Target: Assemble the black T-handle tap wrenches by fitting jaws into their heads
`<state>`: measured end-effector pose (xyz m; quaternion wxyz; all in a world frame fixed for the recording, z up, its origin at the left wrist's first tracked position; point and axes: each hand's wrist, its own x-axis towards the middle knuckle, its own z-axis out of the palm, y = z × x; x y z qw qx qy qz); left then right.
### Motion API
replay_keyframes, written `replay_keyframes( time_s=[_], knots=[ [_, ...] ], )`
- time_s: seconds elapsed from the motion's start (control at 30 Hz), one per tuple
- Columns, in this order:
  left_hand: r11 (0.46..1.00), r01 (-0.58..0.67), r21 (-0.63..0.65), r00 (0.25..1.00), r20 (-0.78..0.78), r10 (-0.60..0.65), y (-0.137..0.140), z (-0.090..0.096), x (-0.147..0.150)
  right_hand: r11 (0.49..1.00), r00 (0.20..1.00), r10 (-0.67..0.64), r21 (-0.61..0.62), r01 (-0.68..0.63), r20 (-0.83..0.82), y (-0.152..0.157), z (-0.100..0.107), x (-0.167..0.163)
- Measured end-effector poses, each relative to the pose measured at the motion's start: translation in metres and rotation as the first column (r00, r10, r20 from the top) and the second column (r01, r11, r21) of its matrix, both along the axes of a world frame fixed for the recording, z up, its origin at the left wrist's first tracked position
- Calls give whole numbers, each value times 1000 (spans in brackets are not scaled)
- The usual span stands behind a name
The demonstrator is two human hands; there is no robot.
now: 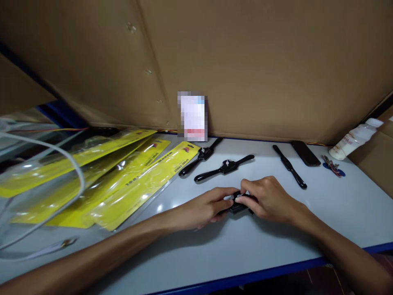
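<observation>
Both hands, left and right, pinch one black tool (mid-assembly, I'd judge) near the yellow packs; steady alignment next.

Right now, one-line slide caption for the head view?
Both hands, left hand and right hand, grip a small black tool on the white table, beside yellow packages.
</observation>
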<state>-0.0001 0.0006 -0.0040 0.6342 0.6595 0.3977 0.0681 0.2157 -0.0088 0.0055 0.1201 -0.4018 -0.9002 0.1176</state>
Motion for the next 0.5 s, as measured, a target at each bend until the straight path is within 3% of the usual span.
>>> replay_keyframes(
  time_s=[0.13, 0.23, 0.3, 0.4, 0.5],
  knots=[
    [997, -71, 24, 997, -28, 72, -3, -2, 1, 999, 1000, -24, -24, 24, -8, 3, 5, -1],
    [994, -104, 39, 994, -25, 105, -4, -6, 1, 979, 978, -201, 10, 202, -61, 17, 18, 13],
    [985, -149, 88, 988, -28, 152, -4, -9, 1, 894, 899, -432, 101, 437, -64, 30, 28, 33],
    [926, -226, 302, 971, -5, 238, 0, -16, -1, 709, 690, -704, 212, 672, 169, 46, 39, 72],
    [807, -272, 525, 953, 28, 303, 5, -24, -3, 666, 560, -710, 145, 732, 427, 51, 43, 100]
  ],
)
